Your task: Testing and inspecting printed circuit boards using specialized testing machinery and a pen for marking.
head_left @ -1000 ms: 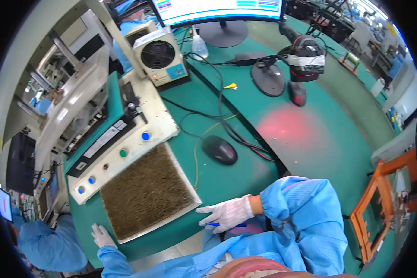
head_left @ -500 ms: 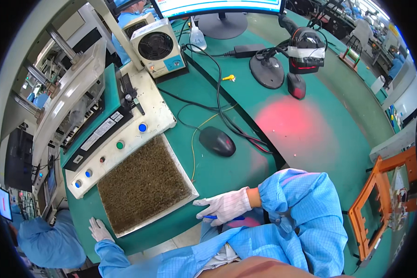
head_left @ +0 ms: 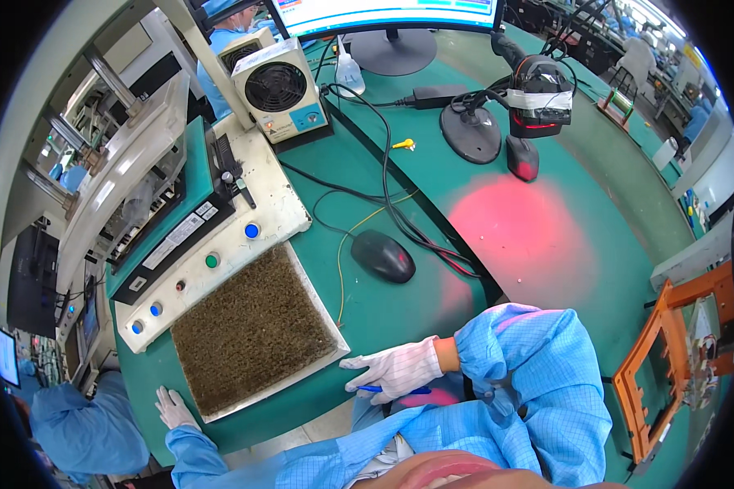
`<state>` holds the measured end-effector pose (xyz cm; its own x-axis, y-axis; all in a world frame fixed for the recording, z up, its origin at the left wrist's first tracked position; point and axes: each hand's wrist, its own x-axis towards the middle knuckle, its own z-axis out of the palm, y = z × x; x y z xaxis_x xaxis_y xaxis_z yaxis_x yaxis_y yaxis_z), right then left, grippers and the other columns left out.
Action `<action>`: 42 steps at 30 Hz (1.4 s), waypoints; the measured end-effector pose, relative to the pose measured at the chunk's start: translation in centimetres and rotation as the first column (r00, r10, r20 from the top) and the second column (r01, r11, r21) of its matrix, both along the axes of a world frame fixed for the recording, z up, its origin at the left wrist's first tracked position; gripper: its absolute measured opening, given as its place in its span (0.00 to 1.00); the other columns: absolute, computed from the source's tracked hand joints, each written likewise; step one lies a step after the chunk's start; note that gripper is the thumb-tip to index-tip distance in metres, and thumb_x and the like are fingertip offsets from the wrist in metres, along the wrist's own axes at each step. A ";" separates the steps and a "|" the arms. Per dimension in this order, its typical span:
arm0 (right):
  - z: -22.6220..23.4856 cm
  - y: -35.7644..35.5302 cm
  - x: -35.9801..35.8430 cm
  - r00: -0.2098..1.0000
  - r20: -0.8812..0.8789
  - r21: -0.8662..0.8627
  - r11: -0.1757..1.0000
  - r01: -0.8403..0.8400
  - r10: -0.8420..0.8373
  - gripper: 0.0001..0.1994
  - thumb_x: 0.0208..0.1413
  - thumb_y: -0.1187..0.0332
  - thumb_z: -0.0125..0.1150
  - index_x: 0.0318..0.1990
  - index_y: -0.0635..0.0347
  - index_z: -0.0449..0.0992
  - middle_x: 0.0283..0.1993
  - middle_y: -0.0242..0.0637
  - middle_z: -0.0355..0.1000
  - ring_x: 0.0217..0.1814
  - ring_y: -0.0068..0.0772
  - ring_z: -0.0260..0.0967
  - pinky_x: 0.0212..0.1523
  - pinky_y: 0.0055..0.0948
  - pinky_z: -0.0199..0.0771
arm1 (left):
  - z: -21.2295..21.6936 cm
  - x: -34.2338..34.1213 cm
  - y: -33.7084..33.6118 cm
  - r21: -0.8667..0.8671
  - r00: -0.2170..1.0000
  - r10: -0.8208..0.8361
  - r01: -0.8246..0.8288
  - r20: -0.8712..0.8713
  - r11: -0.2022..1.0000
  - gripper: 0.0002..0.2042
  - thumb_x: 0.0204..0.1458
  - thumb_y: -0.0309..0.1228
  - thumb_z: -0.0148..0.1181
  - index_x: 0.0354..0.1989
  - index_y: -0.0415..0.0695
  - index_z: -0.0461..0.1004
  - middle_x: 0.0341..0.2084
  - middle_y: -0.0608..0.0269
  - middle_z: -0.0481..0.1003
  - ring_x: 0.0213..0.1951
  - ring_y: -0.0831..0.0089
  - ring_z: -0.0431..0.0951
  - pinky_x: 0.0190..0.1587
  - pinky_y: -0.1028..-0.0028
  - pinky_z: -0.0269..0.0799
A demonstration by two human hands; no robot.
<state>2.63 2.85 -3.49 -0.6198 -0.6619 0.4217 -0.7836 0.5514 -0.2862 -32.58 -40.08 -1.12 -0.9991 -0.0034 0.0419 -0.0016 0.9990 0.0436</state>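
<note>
My left hand (head_left: 176,408) wears a white glove and lies on the green table near its front edge, fingers stretched out. Just beside it is the lower left corner of a brown, rough-textured mat (head_left: 257,330) set on a white board. At the mat's lower right corner is my right hand (head_left: 395,369), also gloved in white. A blue pen (head_left: 416,390) is held under its fingers, partly hidden by the glove, while the index finger points left. A black computer mouse (head_left: 383,256) sits beyond the right hand, touched by neither hand.
To the left stands a press-like machine with a button panel (head_left: 212,261). Behind are a small fan unit (head_left: 277,90), a monitor (head_left: 391,15) and a barcode scanner (head_left: 538,98) casting red light. Black cables (head_left: 383,167) cross the table. An orange frame (head_left: 648,375) is at right.
The view has shifted slightly. Both hands stay where they were, and the right one still holds the pen.
</note>
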 end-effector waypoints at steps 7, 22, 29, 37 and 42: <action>1.3 0.2 -0.4 0.998 0.061 0.150 0.988 -0.028 0.019 0.12 0.56 0.61 0.57 0.44 0.52 0.78 0.61 0.42 0.66 0.70 0.57 0.52 0.69 0.44 0.57 | -0.5 -0.6 -1.4 0.002 0.999 0.036 -0.035 -0.007 0.999 0.26 0.64 0.48 0.34 0.68 0.52 0.57 0.70 0.65 0.53 0.70 0.52 0.48 0.69 0.52 0.42; 5.2 2.7 -0.8 0.968 -0.008 -0.074 0.965 0.250 -0.251 0.18 0.54 0.64 0.53 0.52 0.53 0.73 0.58 0.42 0.68 0.58 0.47 0.65 0.59 0.44 0.68 | -2.6 -1.1 -2.9 0.007 0.998 -0.034 0.034 -0.043 0.999 0.21 0.65 0.35 0.38 0.66 0.51 0.59 0.68 0.61 0.56 0.69 0.52 0.51 0.68 0.54 0.45; 5.2 3.7 -1.2 0.918 -0.005 0.093 0.913 0.396 -0.397 0.17 0.57 0.65 0.49 0.55 0.45 0.71 0.61 0.40 0.67 0.61 0.50 0.66 0.61 0.44 0.67 | -2.0 -1.8 -2.7 0.119 0.995 -0.037 0.048 -0.087 0.992 0.21 0.66 0.36 0.37 0.66 0.51 0.60 0.68 0.61 0.56 0.70 0.53 0.49 0.69 0.54 0.44; 5.3 3.9 -1.4 0.932 0.049 0.045 0.933 0.356 -0.358 0.17 0.56 0.64 0.51 0.53 0.48 0.71 0.62 0.44 0.66 0.62 0.53 0.65 0.65 0.47 0.62 | -2.1 -1.6 -3.7 0.055 0.996 -0.025 0.030 -0.091 0.998 0.21 0.66 0.36 0.37 0.66 0.50 0.60 0.68 0.61 0.57 0.70 0.54 0.50 0.69 0.57 0.46; 4.8 4.0 -0.7 0.929 0.047 0.082 0.929 0.362 -0.366 0.16 0.57 0.65 0.49 0.54 0.47 0.70 0.62 0.43 0.66 0.62 0.52 0.65 0.64 0.46 0.64 | -2.5 -1.5 -2.6 0.045 0.994 -0.035 0.040 -0.107 0.998 0.20 0.64 0.34 0.39 0.64 0.48 0.62 0.66 0.60 0.60 0.69 0.54 0.53 0.68 0.59 0.48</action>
<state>1.88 6.89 1.32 -0.8466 -0.4125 0.3363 -0.5075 0.8160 -0.2769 -34.03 -42.67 -3.59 -0.9885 0.0297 0.1482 0.0431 0.9952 0.0880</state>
